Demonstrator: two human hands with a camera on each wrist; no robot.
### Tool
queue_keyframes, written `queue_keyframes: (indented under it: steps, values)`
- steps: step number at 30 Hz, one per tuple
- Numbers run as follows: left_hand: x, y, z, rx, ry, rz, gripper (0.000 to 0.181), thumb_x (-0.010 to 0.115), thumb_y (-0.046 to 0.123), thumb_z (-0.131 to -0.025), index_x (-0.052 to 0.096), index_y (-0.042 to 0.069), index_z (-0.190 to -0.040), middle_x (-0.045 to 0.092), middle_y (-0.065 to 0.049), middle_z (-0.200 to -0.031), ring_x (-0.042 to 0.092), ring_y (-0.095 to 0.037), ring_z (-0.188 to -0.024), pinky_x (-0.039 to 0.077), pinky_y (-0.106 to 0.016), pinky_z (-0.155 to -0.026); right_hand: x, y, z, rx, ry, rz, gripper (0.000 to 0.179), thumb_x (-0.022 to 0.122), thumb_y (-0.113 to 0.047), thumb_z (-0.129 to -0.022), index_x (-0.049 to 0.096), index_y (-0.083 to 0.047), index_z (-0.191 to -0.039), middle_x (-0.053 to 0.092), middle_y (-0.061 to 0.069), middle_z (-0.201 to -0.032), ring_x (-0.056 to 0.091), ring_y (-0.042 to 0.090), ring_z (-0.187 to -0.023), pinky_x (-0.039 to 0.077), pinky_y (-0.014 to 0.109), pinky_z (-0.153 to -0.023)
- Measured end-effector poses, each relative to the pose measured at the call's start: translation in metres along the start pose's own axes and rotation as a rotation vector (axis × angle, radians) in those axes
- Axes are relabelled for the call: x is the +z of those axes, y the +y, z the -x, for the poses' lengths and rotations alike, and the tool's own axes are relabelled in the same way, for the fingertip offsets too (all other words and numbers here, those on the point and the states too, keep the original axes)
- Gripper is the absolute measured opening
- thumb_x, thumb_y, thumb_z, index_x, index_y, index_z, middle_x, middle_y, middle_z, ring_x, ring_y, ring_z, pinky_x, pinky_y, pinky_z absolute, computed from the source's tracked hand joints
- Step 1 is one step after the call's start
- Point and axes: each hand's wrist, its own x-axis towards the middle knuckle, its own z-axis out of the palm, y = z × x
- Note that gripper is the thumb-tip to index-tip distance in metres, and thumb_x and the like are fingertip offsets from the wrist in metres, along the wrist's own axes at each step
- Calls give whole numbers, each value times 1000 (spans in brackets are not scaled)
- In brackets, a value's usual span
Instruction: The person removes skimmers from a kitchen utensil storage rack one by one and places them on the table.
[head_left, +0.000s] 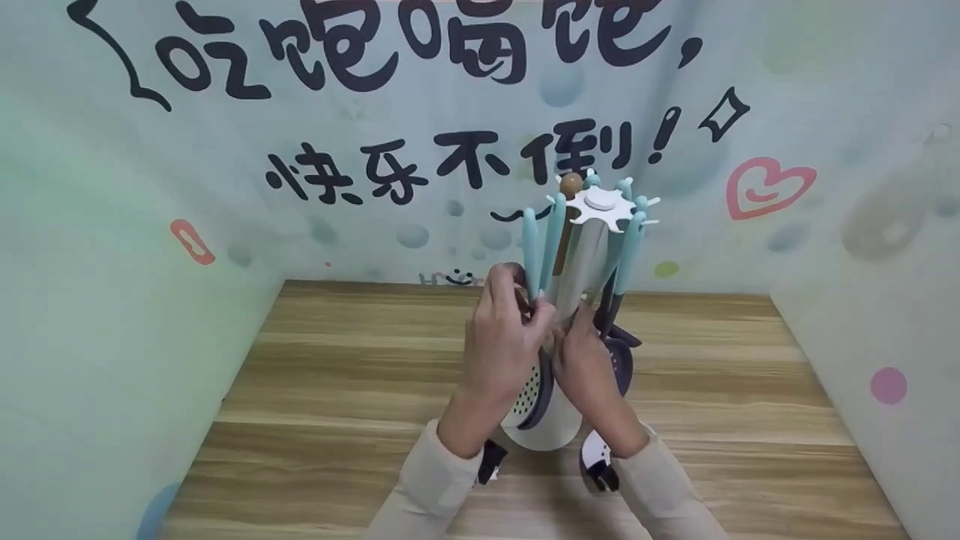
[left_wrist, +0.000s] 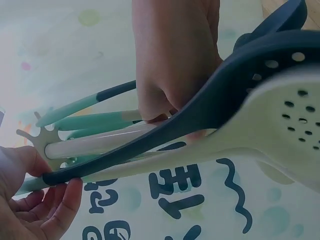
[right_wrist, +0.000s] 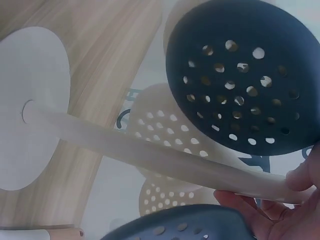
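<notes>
My left hand (head_left: 502,337) pinches the handle of a dark blue skimmer (left_wrist: 125,152) between thumb and fingers, where its teal grip meets the dark shaft. Beside it runs a pale green skimmer (left_wrist: 280,125) with a holed head. My right hand (head_left: 589,360) has its fingers curled round the pale pole (right_wrist: 150,152) of a utensil stand. The stand's white round base (right_wrist: 35,150) rests on the table, and its white star-shaped hook top (head_left: 600,214) is tilted toward the right. Several teal-handled utensils hang round the hooks. Another dark skimmer (right_wrist: 245,120) hangs near my right hand.
The stand is on a wood-grain table (head_left: 360,360). A printed cloth (head_left: 412,187) with black lettering stands behind, and pale side walls flank the table. A wooden-handled utensil (head_left: 561,251) hangs at the stand's far side.
</notes>
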Motion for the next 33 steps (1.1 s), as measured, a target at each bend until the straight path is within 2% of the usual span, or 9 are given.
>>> queue_keyframes:
  steps: [6, 12, 18, 24, 33]
  values:
    - [-6, -5, 8, -16, -23, 43, 25, 57, 8, -89, 44, -1, -108, 60, -12, -87, 63, -18, -75, 53, -21, -61, 3, 1, 2, -34, 46, 44, 45, 49, -11, -96, 25, 9, -128, 56, 25, -84, 63, 41, -76, 51, 48, -61]
    - [-11, -14, 14, -72, -85, 126, 27, 58, 14, -92, 45, 0, -111, 61, -10, -93, 64, -16, -81, 53, -18, -67, 2, 0, 2, -14, 30, 30, 46, 49, -10, -95, 23, 7, -129, 58, 26, -89, 64, 42, -81, 53, 49, -64]
    - [-19, -30, 22, -137, -127, 339, 33, 62, 20, -90, 47, 3, -114, 65, -10, -96, 63, -15, -87, 55, -23, -68, 1, 0, 1, 19, -1, -6, 44, 47, -13, -97, 23, 4, -130, 57, 28, -99, 63, 43, -87, 54, 50, -68]
    - [-28, -49, 26, -226, -156, 585, 33, 66, 14, -86, 55, -2, -113, 65, -19, -98, 62, -18, -88, 56, -30, -70, -1, 1, 0, -13, 11, -20, 41, 47, -11, -96, 27, 6, -127, 57, 27, -87, 64, 43, -79, 52, 50, -63]
    - [-41, -75, 41, -381, -175, 777, 31, 69, 5, -82, 56, -10, -106, 62, -27, -100, 63, -18, -90, 55, -38, -75, -5, 6, -1, -85, -47, -54, 40, 45, -11, -97, 25, 8, -126, 52, 16, -77, 62, 31, -68, 52, 39, -57]
